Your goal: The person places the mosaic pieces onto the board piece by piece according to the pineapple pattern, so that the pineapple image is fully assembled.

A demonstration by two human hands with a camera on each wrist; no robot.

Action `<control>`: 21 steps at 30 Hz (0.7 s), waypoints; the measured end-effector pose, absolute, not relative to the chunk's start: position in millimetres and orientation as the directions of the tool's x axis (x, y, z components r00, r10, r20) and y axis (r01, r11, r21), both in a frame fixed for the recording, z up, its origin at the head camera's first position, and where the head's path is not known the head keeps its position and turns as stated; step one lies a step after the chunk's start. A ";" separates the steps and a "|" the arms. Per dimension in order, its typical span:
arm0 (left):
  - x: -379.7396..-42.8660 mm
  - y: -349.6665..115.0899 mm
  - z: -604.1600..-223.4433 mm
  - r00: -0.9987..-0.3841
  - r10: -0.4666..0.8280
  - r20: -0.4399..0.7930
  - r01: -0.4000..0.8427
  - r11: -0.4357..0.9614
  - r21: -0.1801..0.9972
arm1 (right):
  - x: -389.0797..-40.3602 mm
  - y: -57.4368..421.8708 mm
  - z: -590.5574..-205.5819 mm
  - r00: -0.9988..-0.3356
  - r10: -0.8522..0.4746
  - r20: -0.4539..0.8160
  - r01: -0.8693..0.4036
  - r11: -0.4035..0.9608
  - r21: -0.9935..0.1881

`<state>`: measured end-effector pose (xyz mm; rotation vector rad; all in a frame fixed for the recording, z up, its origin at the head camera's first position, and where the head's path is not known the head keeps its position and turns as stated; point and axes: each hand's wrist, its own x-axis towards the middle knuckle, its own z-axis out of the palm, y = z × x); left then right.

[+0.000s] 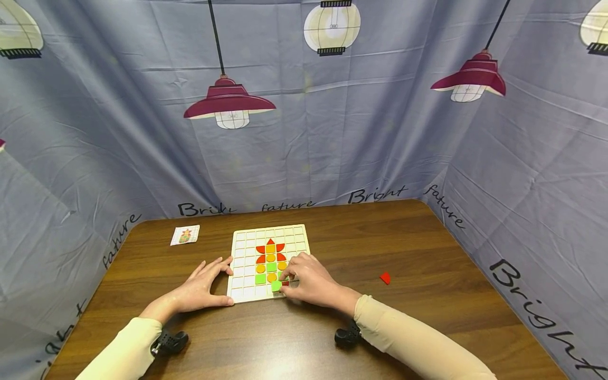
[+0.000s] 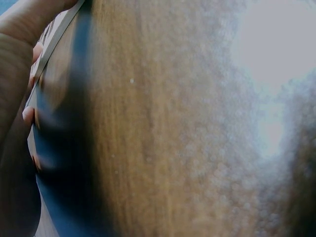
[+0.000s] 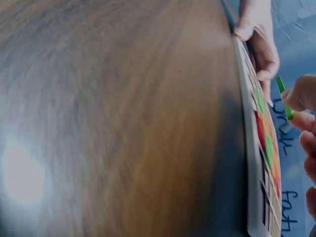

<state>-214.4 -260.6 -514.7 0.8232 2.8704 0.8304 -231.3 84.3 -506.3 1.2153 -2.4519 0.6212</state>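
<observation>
A white gridded board [image 1: 244,243] lies on the table with a pattern of red, yellow and green flat tiles. My right hand [image 1: 311,279] pinches a green square tile [image 1: 276,286] over the board's front rows; in the right wrist view that green tile [image 3: 285,98] stands tilted between thumb and finger, apart from the board. Some tiles under the right fingers are partly hidden. With fingers and thumb spread, my left hand [image 1: 201,285] touches the board's left edge and front left corner. In the left wrist view, the left hand [image 2: 19,64] shows only partly.
A small picture card [image 1: 185,235] with a coloured pattern lies at the back left of the wooden table [image 1: 266,343]. One red tile [image 1: 385,277] lies loose to the right of my right hand. A printed grey-blue curtain [image 1: 294,158] hangs behind the table.
</observation>
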 end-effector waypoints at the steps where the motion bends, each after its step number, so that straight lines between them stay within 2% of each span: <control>1: -214.4 -260.7 -514.9 -0.858 0.503 0.103 0.480 0.715 0.507 | -230.7 81.1 -507.8 -0.587 -0.663 0.464 -0.803 0.548 -0.233; 21: -214.5 -261.5 -515.1 -0.857 0.505 0.107 0.483 0.710 0.513 | -231.0 64.0 -518.4 -0.662 -0.637 0.395 -0.744 0.623 -0.243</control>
